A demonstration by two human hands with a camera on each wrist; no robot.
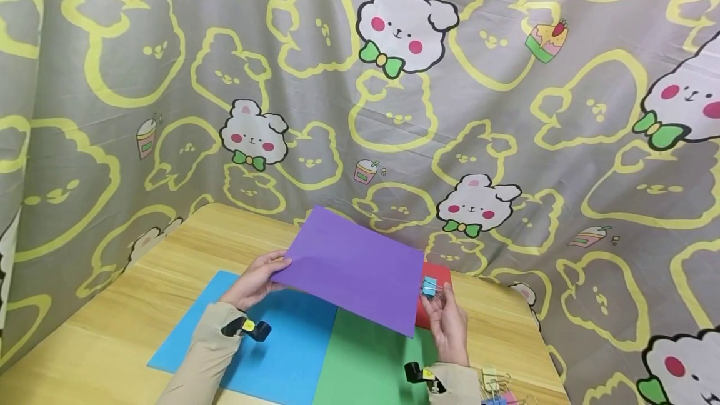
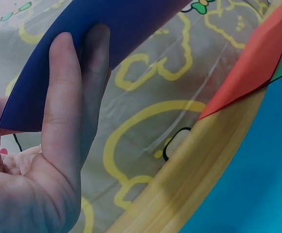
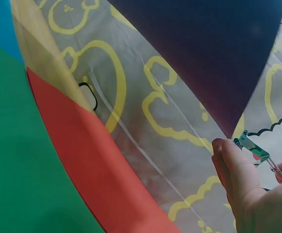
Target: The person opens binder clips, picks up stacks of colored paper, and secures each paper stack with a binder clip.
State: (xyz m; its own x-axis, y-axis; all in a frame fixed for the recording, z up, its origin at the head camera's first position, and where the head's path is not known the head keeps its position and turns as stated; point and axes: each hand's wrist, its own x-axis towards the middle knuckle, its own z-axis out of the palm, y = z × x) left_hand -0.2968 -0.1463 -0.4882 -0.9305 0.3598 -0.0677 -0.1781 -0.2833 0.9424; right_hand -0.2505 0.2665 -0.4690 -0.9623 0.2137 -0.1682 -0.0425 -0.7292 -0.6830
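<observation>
Purple and tilted, a broad sheet (image 1: 354,274) is hovering above the bench (image 1: 174,255), its left edge being pinched by the left hand (image 1: 257,281). That grip is narrowing on the sheet, with fingers lying along its underside. At the sheet's right edge, the right hand (image 1: 448,324) is holding a turquoise binder clip (image 1: 430,287) in its grip; whether the clip is touching the sheet, I cannot tell. Below, a blue sheet (image 1: 281,342) is lying beside a green sheet (image 1: 362,361), and a red sheet (image 1: 440,274) is showing past the purple one. More clips (image 1: 497,389) are lying together near the right sleeve (image 1: 455,386). Behind, a grey curtain (image 1: 332,99) is displaying printed cups (image 1: 366,172) with straws poking out of them.
</observation>
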